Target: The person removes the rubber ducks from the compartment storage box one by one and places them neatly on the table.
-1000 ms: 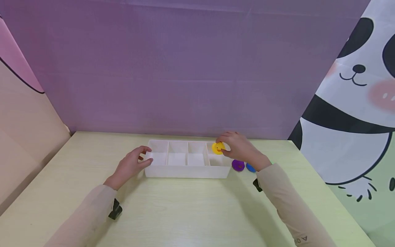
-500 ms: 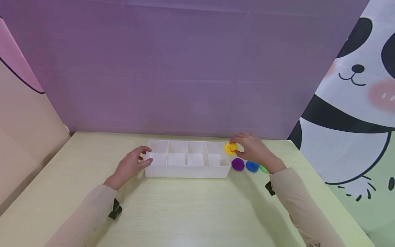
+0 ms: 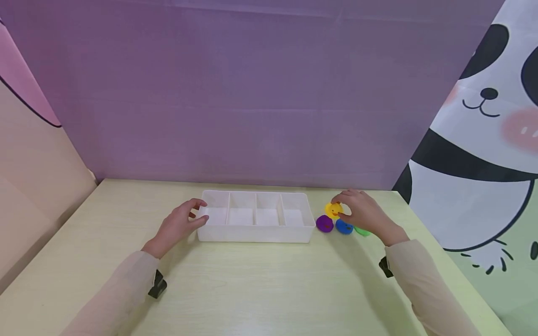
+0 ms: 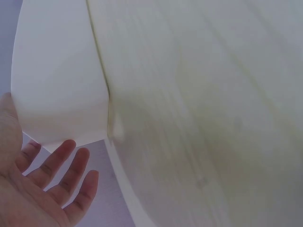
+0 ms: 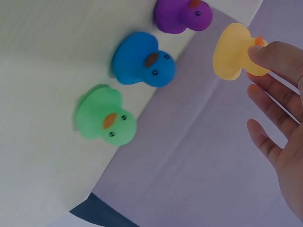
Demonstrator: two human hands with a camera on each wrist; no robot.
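Observation:
My right hand (image 3: 361, 211) pinches a yellow rubber duck (image 3: 334, 210) by its head between thumb and fingers, just behind the other ducks. In the right wrist view the duck (image 5: 230, 51) looks raised off the table. A purple duck (image 3: 324, 224), a blue duck (image 3: 344, 227) and a green duck (image 5: 105, 116) sit in a row; in the head view the right hand and wrist partly cover the green one. At the left end of a white divided box (image 3: 254, 234), my left hand (image 3: 178, 224) rests with spread, loosely bent fingers at its end wall.
The box's compartments hold nothing visible. Pale wood table (image 3: 252, 284) extends in front of it. A purple cloth backdrop (image 3: 252, 93) rises behind the table's far edge, and a panda-print sheet (image 3: 475, 154) hangs at the right.
The right hand has carried the yellow duck out from over the box's rightmost compartment, to the right and behind the other ducks. The blue and green ducks are more exposed. The left hand stays put.

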